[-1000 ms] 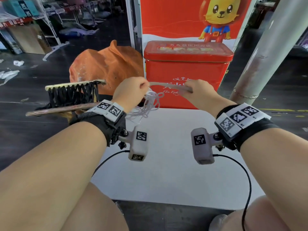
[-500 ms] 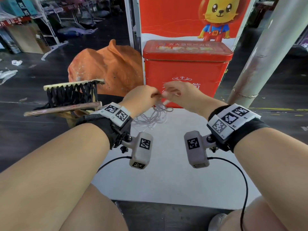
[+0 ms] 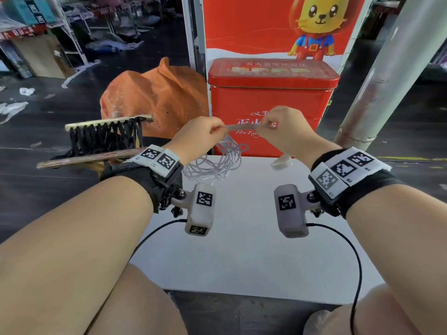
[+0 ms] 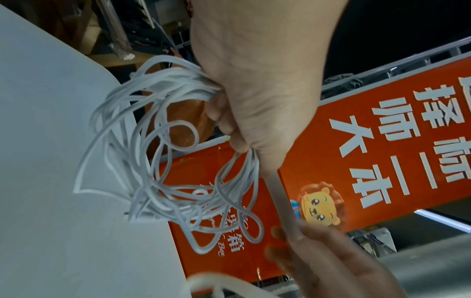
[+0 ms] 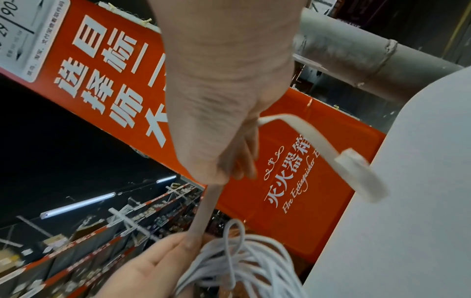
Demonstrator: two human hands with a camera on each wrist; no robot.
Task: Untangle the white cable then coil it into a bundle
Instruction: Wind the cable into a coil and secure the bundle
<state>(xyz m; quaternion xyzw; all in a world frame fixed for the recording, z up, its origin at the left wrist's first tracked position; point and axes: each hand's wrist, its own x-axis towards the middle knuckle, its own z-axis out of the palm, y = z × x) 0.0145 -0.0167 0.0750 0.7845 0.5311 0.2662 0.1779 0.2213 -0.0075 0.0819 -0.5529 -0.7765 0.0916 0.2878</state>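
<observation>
Fingers of the left hand (image 3: 198,134) curled round the white cable (image 3: 217,160); the gathered loops run through its fist and hang below it in a loose, tangled bunch. Same seen from the left wrist: strands enter the fist (image 4: 254,90) at two places, and the bunch (image 4: 165,181) dangles free. Right hand (image 3: 283,126) pinches a flat stretch of the same cable between thumb and fingers; that stretch runs taut and nearly level between the two hands. Past the right hand's pinch (image 5: 229,131) a short flat tail (image 5: 305,133) curves out and ends in a blocky white plug (image 5: 362,175), hanging in the air.

Landmark: the red tin box (image 3: 271,105). Both hands are held up in front of its face, left hand toward its left edge, right hand near its middle. Cable bunch hangs below the hands, before the box's lower front, over the far part of the white table (image 3: 242,250) on which the box seems to stand. Whether the lowest loops touch the table, cannot tell. Left of the box, an orange cloth-covered mound (image 3: 154,97); further left again, a wooden frame with black straps (image 3: 101,139). Right of the box, a slanted grey pipe (image 3: 387,81). Behind it, a red poster with a cartoon lion (image 3: 314,27).
</observation>
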